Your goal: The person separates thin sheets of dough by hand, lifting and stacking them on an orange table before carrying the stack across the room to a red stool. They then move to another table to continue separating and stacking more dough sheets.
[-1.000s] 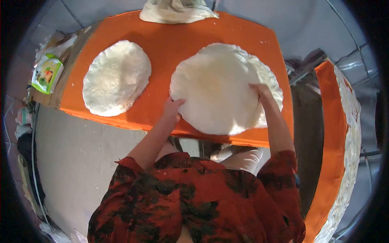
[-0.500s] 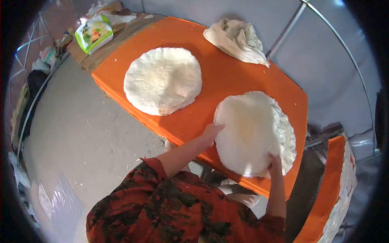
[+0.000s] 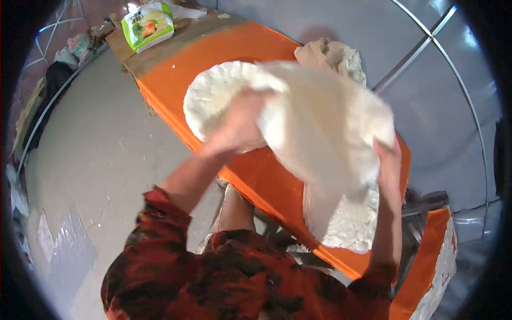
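A large, thin, round sheet of flatbread (image 3: 325, 122) hangs in the air above the orange-covered table, blurred by motion. My left hand (image 3: 246, 118) is closed on its left edge, the fingers smeared. At its right edge, my right hand (image 3: 389, 160) grips it with the thumb on the near face. Below it lies a right-hand pile of flatbread (image 3: 349, 226), mostly covered by the raised sheet. Another pale round pile of flatbread (image 3: 210, 93) is on the table to the left, partly behind my left hand and the sheet.
A crumpled beige cloth (image 3: 330, 56) lies at the table's back edge. On the wooden board (image 3: 200, 29) at the far left end stands a green-and-white package (image 3: 148, 28). An orange-edged surface (image 3: 424, 261) is at lower right, and a metal-framed grey wall (image 3: 410, 64) rises behind.
Both hands have lifted the top flatbread off the right-hand pile. My left hand has moved up and left toward the other pile, and the right hand has risen. The view has shifted slightly.
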{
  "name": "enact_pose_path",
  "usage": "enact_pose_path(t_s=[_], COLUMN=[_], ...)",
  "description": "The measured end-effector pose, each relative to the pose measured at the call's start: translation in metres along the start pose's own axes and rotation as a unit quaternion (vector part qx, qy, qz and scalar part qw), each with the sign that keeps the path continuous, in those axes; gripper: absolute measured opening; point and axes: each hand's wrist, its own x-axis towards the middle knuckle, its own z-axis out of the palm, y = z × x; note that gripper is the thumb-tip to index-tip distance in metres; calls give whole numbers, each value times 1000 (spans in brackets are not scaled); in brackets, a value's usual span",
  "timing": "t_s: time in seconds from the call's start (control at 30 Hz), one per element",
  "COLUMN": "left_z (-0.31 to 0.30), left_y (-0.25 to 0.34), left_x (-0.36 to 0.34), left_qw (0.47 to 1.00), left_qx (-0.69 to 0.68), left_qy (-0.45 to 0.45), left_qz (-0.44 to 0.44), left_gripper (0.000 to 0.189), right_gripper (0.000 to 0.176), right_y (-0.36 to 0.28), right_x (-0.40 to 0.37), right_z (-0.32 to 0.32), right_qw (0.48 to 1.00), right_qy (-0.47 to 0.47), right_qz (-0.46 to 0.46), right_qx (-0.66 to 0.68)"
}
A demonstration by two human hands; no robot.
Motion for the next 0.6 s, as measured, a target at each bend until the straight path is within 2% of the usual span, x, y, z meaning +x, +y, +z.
enact_pose_path(t_s=[0.03, 0.07, 0.1, 0.13, 0.17, 0.23, 0.3, 0.33, 0.37, 0.4, 0.47, 0.5, 0.6], left_z=[-28, -42, -60, -78, -87, -102, -102, -97, -90, -86, -91, -92, -94], left_y=[10, 10, -5, -19, -26, -42, -104, -134, -160, -174, -183, -185, -153], left_x=[8, 16, 19, 18, 11, -4, -34, -53, -74, -85, -84, -86, -83], left_qw=[986, 833, 852, 870, 865, 855, 859, 853, 846, 838, 778, 744, 780], left_qx=[-136, -441, -419, -395, -385, -366, -338, -339, -340, -342, -411, -443, -427], left_qy=[62, 143, 166, 190, 215, 264, 233, 230, 226, 222, 256, 271, 275], left_qz=[-76, -301, -265, -226, -237, -256, -306, -324, -344, -363, -399, -420, -365], left_gripper=[21, 22, 22, 23, 26, 31, 36, 36, 37, 38, 37, 37, 37], right_gripper=[50, 49, 47, 46, 45, 45, 44, 46, 54, 57, 62, 66, 66], right_y=[1, -3, 7, 22, 40, 85, 132, 185, 201, 213, 229, 209, 192], right_x=[22, 39, 62, 86, 108, 138, 145, 161, 150, 140, 125, 114, 117], right_z=[23, 51, 70, 87, 103, 136, 160, 161, 168, 171, 175, 182, 181], right_qw=[1000, 999, 1000, 997, 990, 992, 983, 978, 965, 970, 974, 975, 976], right_qy=[0, -18, -17, -74, -130, -123, -157, -155, -149, -127, -80, -52, -83], right_qz=[13, 4, 13, -9, -31, 25, 92, 142, 214, 209, 195, 200, 188], right_qx=[-6, -34, -21, 13, 49, 31, 12, 0, 13, -20, -84, -82, -76])
